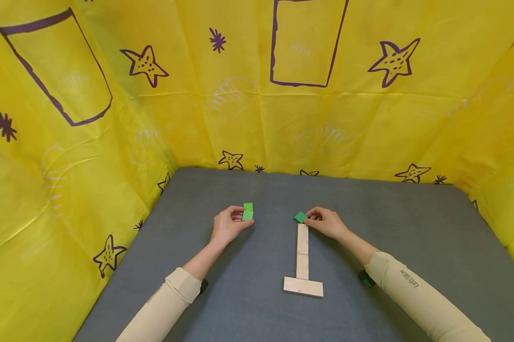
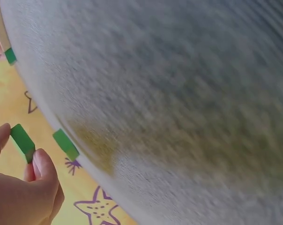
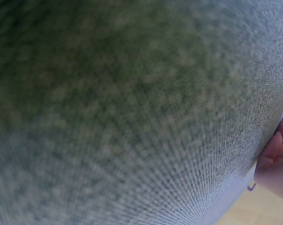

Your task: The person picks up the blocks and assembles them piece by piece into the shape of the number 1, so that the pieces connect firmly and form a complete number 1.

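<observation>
My left hand [image 1: 228, 225] pinches a light green block [image 1: 247, 215] between thumb and fingers. The left wrist view shows this held block [image 2: 22, 143] clear of the table. A second light green block [image 1: 248, 206] lies on the table just beyond it. On the other side, my right hand [image 1: 327, 222] pinches a darker green block [image 1: 300, 217] at the far end of a row of wooden planks. Two pale planks [image 1: 302, 251] run end to end toward me and meet a crosswise plank [image 1: 303, 287]. The right wrist view catches only part of the right hand [image 3: 278, 157], without its block.
Everything lies on a dark grey table [image 1: 257, 313]. A yellow cloth [image 1: 257, 123] printed with starfish hangs along its back and left sides. Wrist bands [image 1: 366, 279] show by the sleeves.
</observation>
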A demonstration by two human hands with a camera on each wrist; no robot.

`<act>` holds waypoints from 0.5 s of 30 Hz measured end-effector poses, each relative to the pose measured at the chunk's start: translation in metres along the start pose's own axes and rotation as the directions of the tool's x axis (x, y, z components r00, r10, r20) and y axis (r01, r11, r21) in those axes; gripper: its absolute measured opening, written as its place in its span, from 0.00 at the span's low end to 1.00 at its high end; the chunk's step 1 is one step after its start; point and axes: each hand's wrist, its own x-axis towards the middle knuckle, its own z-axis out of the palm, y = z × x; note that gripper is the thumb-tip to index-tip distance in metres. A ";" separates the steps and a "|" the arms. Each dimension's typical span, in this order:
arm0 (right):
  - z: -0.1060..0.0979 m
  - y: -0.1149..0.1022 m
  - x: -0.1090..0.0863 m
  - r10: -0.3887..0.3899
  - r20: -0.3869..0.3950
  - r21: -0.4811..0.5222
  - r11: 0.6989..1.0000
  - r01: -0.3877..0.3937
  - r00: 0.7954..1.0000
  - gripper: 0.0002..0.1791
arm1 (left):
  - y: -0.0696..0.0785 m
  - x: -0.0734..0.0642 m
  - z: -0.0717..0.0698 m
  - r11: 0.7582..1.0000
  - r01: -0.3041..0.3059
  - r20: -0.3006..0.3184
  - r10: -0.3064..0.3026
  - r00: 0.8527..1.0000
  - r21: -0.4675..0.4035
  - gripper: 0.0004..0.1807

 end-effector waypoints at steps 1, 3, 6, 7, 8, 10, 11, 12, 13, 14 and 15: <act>0.000 0.000 0.000 0.002 0.000 0.000 1.000 -0.002 1.000 0.15 | 0.001 -0.001 0.001 1.000 -0.005 -0.001 0.005 1.000 -0.011 0.26; 0.000 0.000 0.000 0.006 0.000 -0.001 1.000 -0.006 1.000 0.14 | 0.003 -0.002 0.003 0.999 -0.013 -0.001 0.013 1.000 -0.032 0.26; 0.001 0.000 0.000 0.014 0.001 -0.003 1.000 -0.014 1.000 0.15 | 0.005 -0.003 0.007 0.998 -0.031 -0.001 0.031 1.000 -0.052 0.26; 0.001 0.000 0.000 0.016 0.002 -0.004 1.000 -0.016 1.000 0.15 | 0.006 -0.003 0.008 0.998 -0.035 0.000 0.035 0.999 -0.058 0.26; 0.001 0.000 0.000 0.016 0.002 -0.004 1.000 -0.016 1.000 0.15 | 0.007 -0.003 0.010 0.997 -0.038 0.002 0.039 0.999 -0.062 0.26; 0.001 0.000 0.001 0.017 0.002 -0.004 1.000 -0.017 1.000 0.15 | 0.009 -0.003 0.013 0.997 -0.040 0.007 0.041 0.999 -0.073 0.26; 0.001 0.000 0.000 0.014 0.004 -0.003 1.000 -0.014 1.000 0.15 | 0.010 -0.003 0.014 0.996 -0.041 0.010 0.042 0.999 -0.080 0.26; 0.001 0.000 0.000 0.014 0.002 -0.003 1.000 -0.014 1.000 0.15 | 0.011 -0.003 0.015 0.996 -0.041 0.012 0.042 0.999 -0.083 0.26; 0.001 0.000 0.000 0.012 0.001 -0.005 1.000 -0.012 1.000 0.15 | 0.012 -0.003 0.017 0.995 -0.043 0.014 0.044 0.999 -0.088 0.26; 0.001 0.000 0.000 0.010 0.001 -0.004 1.000 -0.010 1.000 0.15 | 0.013 -0.004 0.018 0.995 -0.046 0.015 0.048 0.999 -0.092 0.25; 0.001 0.000 0.000 0.010 0.001 -0.005 1.000 -0.010 1.000 0.15 | 0.014 -0.004 0.019 0.994 -0.047 0.017 0.049 0.999 -0.098 0.25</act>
